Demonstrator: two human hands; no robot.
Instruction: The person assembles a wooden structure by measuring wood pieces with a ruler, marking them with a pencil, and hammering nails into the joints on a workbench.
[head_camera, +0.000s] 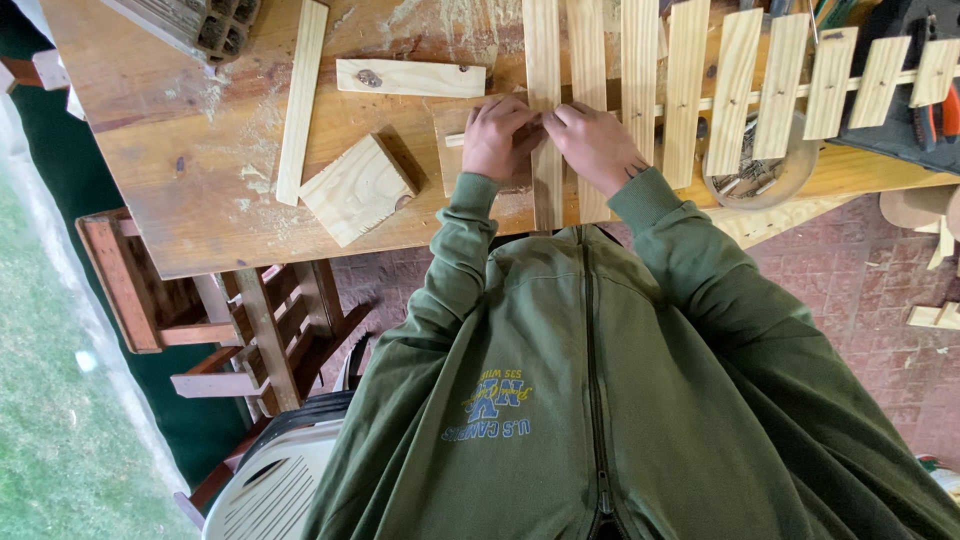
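From above, the left hand (497, 136) and right hand (594, 146) both pinch one slat (545, 60) on the bench (200, 200), lining it up beside the joined slats (760, 85). Fixing it likely needs steady alignment.

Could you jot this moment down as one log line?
left hand: on wooden slat | right hand: same slat | beside: slat row, wood block | surface: workbench

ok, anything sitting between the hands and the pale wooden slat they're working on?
Nothing visible. The left hand and right hand both rest directly on the pale upright wooden slat, fingers meeting at its middle. The square pine block lies apart, to the left.
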